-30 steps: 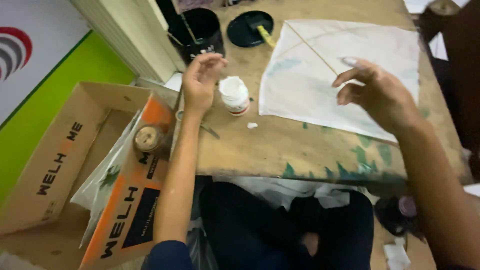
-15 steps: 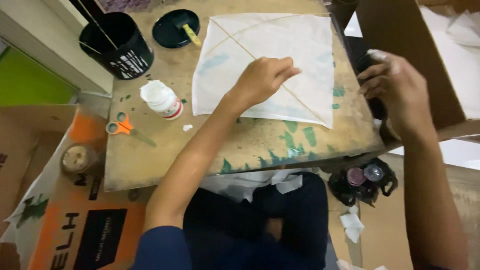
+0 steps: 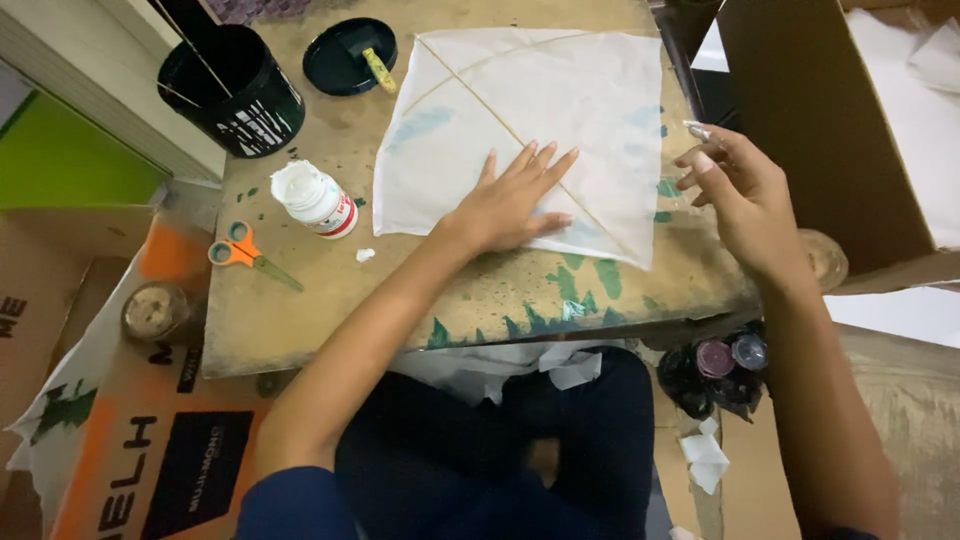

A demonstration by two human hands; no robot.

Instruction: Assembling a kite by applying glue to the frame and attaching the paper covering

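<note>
Item: white paper kite [image 3: 560, 110], 2 thin sticks crossed; left hand [image 3: 510, 200] flat, fingers spread, pressing it down; right hand [image 3: 740, 190] loosely open beside its edge, pinching a small scrap; fixing stage, likely; next calls for careful placement.

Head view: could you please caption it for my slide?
Left hand flat on white paper kite; right hand raised beside it.

The kite [image 3: 530, 120] lies mid-table [image 3: 300, 330], the glue bottle [image 3: 315, 198] and scissors [image 3: 245, 252] left of it, the bucket [image 3: 235, 90] far left.
</note>
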